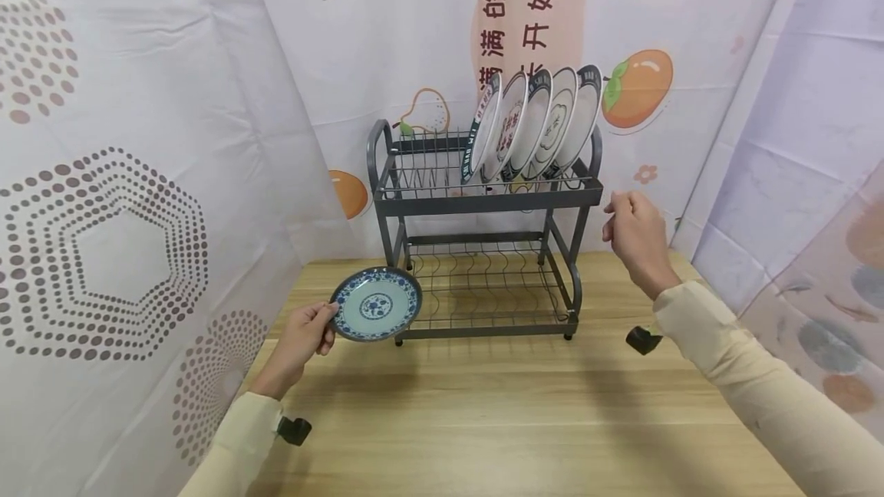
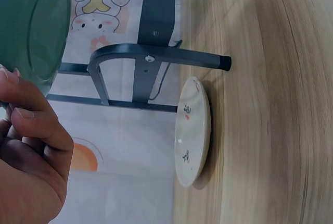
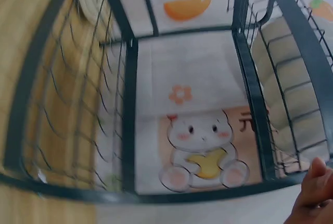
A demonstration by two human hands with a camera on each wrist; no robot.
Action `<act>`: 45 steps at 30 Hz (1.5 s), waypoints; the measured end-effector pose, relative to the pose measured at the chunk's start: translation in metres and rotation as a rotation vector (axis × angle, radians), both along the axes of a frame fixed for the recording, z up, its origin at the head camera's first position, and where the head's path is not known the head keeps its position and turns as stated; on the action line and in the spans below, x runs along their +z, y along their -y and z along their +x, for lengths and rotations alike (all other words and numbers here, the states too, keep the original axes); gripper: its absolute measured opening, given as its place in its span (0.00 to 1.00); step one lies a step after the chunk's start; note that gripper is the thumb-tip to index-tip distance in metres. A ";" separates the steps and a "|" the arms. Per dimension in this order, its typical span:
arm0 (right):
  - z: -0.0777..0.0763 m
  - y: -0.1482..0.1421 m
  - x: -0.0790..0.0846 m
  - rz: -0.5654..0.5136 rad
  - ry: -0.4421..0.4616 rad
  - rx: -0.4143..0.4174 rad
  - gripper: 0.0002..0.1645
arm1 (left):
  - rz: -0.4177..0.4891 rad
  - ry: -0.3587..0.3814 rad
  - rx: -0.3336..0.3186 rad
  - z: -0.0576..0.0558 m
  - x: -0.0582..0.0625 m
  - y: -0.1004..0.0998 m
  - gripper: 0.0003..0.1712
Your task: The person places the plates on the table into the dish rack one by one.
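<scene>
My left hand [image 1: 300, 340] pinches the rim of a small plate [image 1: 376, 304] with a blue floral pattern, thumb on its upper face. This plate is tilted in front of the left legs of a dark two-tier dish rack [image 1: 483, 202]. In the left wrist view, the plate's green underside [image 2: 36, 21] shows above the fingers. Beside the rack's right upper end is my right hand [image 1: 638, 240], fingers loosely curled and holding nothing. Several white plates [image 1: 535, 125] stand on edge in the right part of the upper tier.
A cream dish [image 2: 192, 133] with small printed marks rests on the wooden table [image 1: 470, 405] beside the rack's leg, hidden from the head view by the held plate. The lower tier [image 1: 483, 282] is bare wire. Printed curtains [image 1: 407, 21] hang behind and at both sides.
</scene>
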State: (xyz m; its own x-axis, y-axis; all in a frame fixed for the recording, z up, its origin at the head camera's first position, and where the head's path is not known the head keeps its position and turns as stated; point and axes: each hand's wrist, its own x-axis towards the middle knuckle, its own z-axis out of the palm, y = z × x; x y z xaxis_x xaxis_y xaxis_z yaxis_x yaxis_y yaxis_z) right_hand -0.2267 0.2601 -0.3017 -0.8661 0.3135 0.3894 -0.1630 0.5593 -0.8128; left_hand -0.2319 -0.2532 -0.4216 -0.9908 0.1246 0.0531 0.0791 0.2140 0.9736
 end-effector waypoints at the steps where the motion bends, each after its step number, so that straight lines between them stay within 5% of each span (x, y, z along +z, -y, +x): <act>1: 0.002 0.001 -0.005 -0.031 0.013 0.002 0.31 | 0.003 0.004 -0.004 0.000 0.000 -0.001 0.20; 7: 0.007 0.014 -0.030 -0.043 0.114 0.087 0.30 | -0.008 0.004 -0.015 0.002 0.003 -0.007 0.20; 18: 0.015 0.052 -0.062 0.020 0.396 0.422 0.30 | 0.005 0.006 -0.065 0.004 0.008 -0.028 0.20; 26: 0.024 0.084 -0.069 -0.051 0.435 0.576 0.30 | 0.013 -0.002 -0.107 0.005 0.011 -0.043 0.21; 45: 0.041 0.120 -0.070 -0.192 0.487 0.719 0.33 | 0.043 0.017 -0.180 0.012 0.021 -0.067 0.20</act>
State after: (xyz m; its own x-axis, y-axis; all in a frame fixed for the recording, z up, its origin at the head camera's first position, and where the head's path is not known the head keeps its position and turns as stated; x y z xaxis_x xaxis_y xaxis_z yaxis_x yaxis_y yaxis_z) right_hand -0.1861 0.1399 -0.3719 -0.9345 -0.3476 -0.0765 -0.0343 0.3018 -0.9528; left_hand -0.2195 -0.1860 -0.4002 -0.9536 0.2975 0.0459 0.0959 0.1559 0.9831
